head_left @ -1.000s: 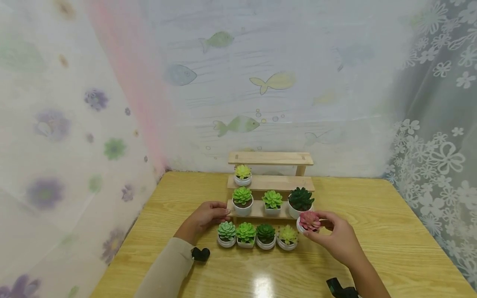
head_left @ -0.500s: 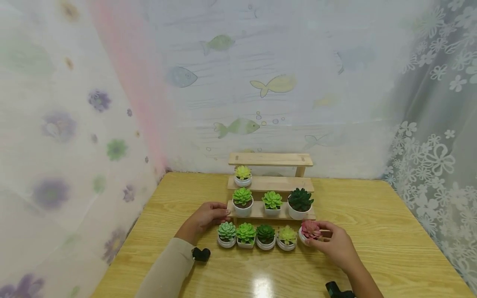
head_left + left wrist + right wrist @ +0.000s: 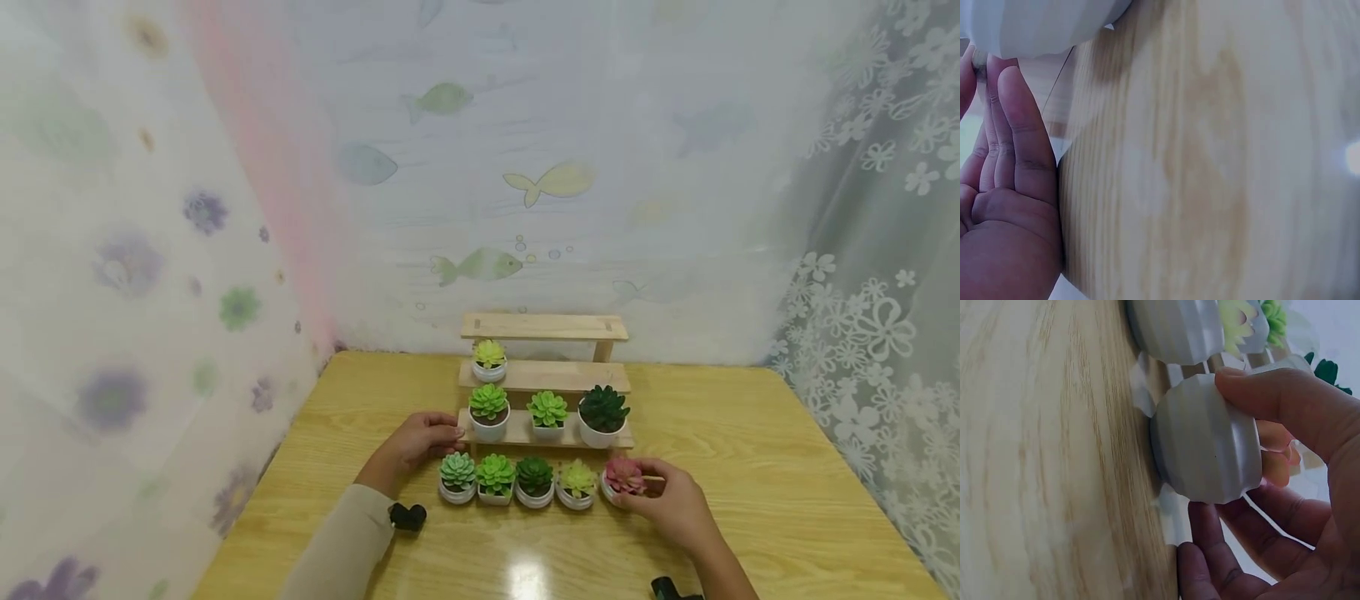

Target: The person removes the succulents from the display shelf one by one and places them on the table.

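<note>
At the right end of the front row, my right hand (image 3: 670, 507) grips a pink potted succulent (image 3: 624, 475) by its white pot. In the right wrist view the thumb presses one side of the ribbed pot (image 3: 1207, 440), fingers on the other, its base at the tabletop. My left hand (image 3: 415, 446) pinches the left end of the lowest step of a wooden plant stand (image 3: 517, 432). The left wrist view shows its fingers (image 3: 1025, 125) nearly straight. Beside the pink one stand a yellow-green succulent (image 3: 576, 483), a dark green one (image 3: 534, 479) and other green ones (image 3: 495, 479).
The stand's lowest step bears two bright green succulents (image 3: 489, 408) and a large dark green one (image 3: 603, 412). A yellow succulent (image 3: 489, 358) sits left on the middle step. Behind the wooden table (image 3: 735, 433) hangs a fish-patterned curtain (image 3: 555, 125).
My right hand has lowered the pink succulent from before the stand's right end to the tabletop, in line with the front row. The left hand has kept its place on the stand.
</note>
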The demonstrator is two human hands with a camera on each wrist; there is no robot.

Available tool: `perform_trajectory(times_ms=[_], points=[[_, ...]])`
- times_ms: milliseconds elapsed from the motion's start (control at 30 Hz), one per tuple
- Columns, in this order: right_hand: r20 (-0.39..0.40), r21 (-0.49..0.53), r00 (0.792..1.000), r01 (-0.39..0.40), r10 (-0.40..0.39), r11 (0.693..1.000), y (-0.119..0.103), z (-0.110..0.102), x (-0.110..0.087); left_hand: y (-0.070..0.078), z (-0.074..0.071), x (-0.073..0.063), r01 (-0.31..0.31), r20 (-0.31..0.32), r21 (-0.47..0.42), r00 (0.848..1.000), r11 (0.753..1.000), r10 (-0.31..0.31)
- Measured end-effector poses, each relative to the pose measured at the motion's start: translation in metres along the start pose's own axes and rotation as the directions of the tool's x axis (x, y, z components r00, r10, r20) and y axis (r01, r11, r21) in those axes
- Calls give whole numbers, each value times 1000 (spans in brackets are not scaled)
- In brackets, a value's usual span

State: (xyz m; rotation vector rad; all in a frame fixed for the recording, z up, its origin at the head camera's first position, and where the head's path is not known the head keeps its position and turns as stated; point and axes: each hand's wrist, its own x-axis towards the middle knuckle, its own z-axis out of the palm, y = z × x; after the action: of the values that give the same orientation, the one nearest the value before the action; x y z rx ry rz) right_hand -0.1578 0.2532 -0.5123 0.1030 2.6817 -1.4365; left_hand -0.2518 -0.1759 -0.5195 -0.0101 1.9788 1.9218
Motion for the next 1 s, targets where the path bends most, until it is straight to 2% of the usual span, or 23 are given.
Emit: perform_trajectory(times_ms=[233,567,1000], points=[[-17,38,1000,-6,7,999,4,5,-2,-7,0,2,4,-18,13,1000,1000,-3],[-15,25,1000,-5,6,1000,5,4,0,-8,1,7,10,-25,1,1000,1000,-10],[-13,22,1000,7,-7,1000,0,3,-4,-2,1,2,4,-25,0,1000,1000,-4]])
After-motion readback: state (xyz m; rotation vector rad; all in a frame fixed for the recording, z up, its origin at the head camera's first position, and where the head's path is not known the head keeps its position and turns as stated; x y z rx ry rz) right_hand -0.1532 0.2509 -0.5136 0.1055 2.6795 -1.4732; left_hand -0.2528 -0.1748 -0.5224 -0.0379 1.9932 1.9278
